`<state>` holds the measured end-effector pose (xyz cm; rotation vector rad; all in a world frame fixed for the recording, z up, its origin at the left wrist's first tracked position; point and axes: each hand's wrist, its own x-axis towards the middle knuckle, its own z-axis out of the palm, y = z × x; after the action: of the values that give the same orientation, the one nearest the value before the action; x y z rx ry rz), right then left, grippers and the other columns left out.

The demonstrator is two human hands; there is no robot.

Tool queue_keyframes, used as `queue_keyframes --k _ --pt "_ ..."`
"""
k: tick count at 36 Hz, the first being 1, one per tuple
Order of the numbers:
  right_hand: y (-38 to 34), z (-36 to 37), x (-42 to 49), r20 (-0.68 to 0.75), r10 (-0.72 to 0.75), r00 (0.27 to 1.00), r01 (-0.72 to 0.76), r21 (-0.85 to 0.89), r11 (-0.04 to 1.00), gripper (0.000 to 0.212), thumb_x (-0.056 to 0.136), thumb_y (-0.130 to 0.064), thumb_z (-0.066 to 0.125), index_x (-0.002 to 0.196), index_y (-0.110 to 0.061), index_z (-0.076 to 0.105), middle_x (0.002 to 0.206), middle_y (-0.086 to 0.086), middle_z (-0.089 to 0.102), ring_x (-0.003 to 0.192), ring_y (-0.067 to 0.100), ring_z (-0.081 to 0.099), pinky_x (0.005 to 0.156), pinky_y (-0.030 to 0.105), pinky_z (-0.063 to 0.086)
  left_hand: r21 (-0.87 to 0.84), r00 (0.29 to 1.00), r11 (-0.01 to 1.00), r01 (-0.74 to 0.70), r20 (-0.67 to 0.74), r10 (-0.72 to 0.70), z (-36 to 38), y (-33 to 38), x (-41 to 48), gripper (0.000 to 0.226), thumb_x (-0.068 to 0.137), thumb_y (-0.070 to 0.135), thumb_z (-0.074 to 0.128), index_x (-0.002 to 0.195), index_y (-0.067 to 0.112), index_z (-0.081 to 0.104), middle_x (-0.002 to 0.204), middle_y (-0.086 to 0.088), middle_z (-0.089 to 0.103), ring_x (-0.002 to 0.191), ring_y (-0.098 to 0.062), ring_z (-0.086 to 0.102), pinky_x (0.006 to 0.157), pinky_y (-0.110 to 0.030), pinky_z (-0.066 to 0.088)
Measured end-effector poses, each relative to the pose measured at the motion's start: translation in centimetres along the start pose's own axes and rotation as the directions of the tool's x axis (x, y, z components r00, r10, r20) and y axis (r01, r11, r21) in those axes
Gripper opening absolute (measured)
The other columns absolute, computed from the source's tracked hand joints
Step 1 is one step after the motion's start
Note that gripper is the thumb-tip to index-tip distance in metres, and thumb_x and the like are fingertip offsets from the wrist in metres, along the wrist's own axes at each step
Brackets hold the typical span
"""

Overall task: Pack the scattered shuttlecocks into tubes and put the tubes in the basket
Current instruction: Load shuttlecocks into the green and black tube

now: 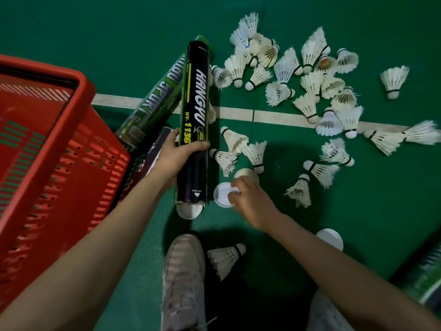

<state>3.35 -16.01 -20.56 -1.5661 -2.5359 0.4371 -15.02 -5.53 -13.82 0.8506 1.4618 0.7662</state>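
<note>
Pale sneaker (183,280) at bottom centre on the green court floor (358,211), one loose shuttlecock (225,258) just beside its toe. Left grip (176,158) is wrapped around a black tube (194,120) at its lower half, tube tilted nearly upright above the floor. Tube reads "HANGYU" in white, "HY-1136" in yellow, "PUSH OUT" with an arrow near the lower end. White rounded cork (189,211) pokes out of that lower end. Right grip (248,199) is down at the floor, fingertips curled on the rim of a white round cap (222,195), pinching it. Second cap (245,173) just behind that hand, third cap (330,237) beside the right forearm. Green tube (155,99) lies behind the black one, lettering ending "SPORT", the rest hidden. Red plastic basket (47,151) at left, next to the tubes. Scattered shuttlecocks (310,82) are piled upper right, across the white court line (238,113). Blurred green tube end (427,278) at the right edge.
</note>
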Motion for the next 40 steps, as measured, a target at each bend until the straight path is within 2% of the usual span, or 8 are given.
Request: queue_keyframes --k 4,11,16,19,23,27,33,40 --pt "-0.1 -2.5 -0.9 -0.086 0.269 0.959 -0.210 0.419 0.883 0.013 0.076 -0.008 0.074 0.073 -0.011 0.062 0.124 0.012 0.050 0.123 0.024 0.035 0.099 0.037 0.039 -0.071 1.000 0.997 0.005 0.026 -0.003 0.5 0.2 -0.2 0.035 0.076 0.017 0.077 0.095 0.033 0.053 0.103 -0.003 0.069 0.090 -0.020 0.069 0.078 -0.034 0.056" --pt "1.0 -7.2 -1.4 0.001 0.612 0.791 -0.198 0.947 0.254 0.022 0.086 -0.007 0.066 0.073 -0.019 0.053 0.141 -0.005 0.044 0.130 0.013 0.043 0.109 0.040 0.037 -0.256 0.995 0.963 0.083 0.072 -0.066 4.0 1.9 0.5 0.062 0.077 0.040 0.075 0.129 0.017 0.050 0.112 -0.008 0.069 0.098 -0.023 0.068 0.089 -0.044 0.055" --pt "1.7 -10.0 -2.1 -0.137 0.666 0.733 -0.044 0.968 0.247 0.019 0.080 -0.016 0.068 0.087 -0.014 0.050 0.124 0.008 0.053 0.114 0.018 0.055 0.096 0.037 0.046 -0.320 0.995 0.944 0.083 0.077 -0.062 7.4 4.7 1.6 0.083 0.068 0.048 0.078 0.134 0.013 0.042 0.118 -0.015 0.065 0.099 -0.030 0.067 0.088 -0.050 0.054" --pt "1.6 -11.2 -2.6 -0.218 0.697 0.683 0.029 0.962 0.273 0.050 0.075 -0.011 0.070 0.113 -0.024 0.041 0.117 0.010 0.049 0.105 0.015 0.057 0.090 0.028 0.049 -0.312 0.994 0.946 0.086 0.095 -0.059 9.2 6.1 2.2 0.090 0.058 0.046 0.079 0.133 0.011 0.043 0.115 -0.014 0.067 0.097 -0.029 0.069 0.085 -0.047 0.056" --pt "1.9 -11.2 -3.4 -0.334 0.655 0.678 -0.009 0.887 0.462 0.083 0.078 -0.016 0.074 0.138 -0.041 0.022 0.132 -0.005 0.035 0.127 0.013 0.043 0.102 0.029 0.045 -0.314 0.986 0.942 0.120 0.146 -0.077 11.7 7.1 2.0 0.089 0.060 0.039 0.079 0.135 0.010 0.042 0.113 -0.013 0.067 0.095 -0.026 0.069 0.082 -0.042 0.057" --pt "1.9 -11.4 -3.4 -0.426 0.651 0.629 -0.088 0.792 0.604 0.064 0.085 -0.022 0.069 0.138 -0.019 0.032 0.131 -0.004 0.030 0.125 0.005 0.034 0.101 0.013 0.033 -0.343 0.989 0.933 0.112 0.125 -0.072 13.9 7.1 1.1 0.092 0.069 0.041 0.079 0.141 0.010 0.032 0.120 -0.013 0.063 0.099 -0.027 0.067 0.085 -0.044 0.055" --pt "1.5 -12.2 -3.0 -0.362 0.681 0.636 -0.030 0.871 0.491 0.060 0.089 -0.032 0.054 0.137 -0.037 0.018 0.150 -0.007 0.019 0.142 0.011 0.018 0.116 0.043 0.023 -0.372 0.992 0.920 0.121 0.079 -0.099 16.1 6.7 0.4 0.099 0.083 0.038 0.071 0.149 0.007 0.004 0.131 -0.014 0.054 0.109 -0.025 0.061 0.091 -0.041 0.053" --pt "1.3 -12.3 -2.7 -0.251 0.743 0.621 0.054 0.959 0.279 0.069 0.084 -0.026 0.051 0.143 -0.032 0.016 0.150 -0.021 0.011 0.141 -0.002 0.014 0.111 0.018 0.026 -0.396 0.990 0.908 0.133 0.094 -0.104 17.9 6.2 -0.7 0.107 0.075 0.048 0.073 0.150 0.011 0.006 0.143 -0.014 0.045 0.121 -0.028 0.054 0.102 -0.049 0.044"
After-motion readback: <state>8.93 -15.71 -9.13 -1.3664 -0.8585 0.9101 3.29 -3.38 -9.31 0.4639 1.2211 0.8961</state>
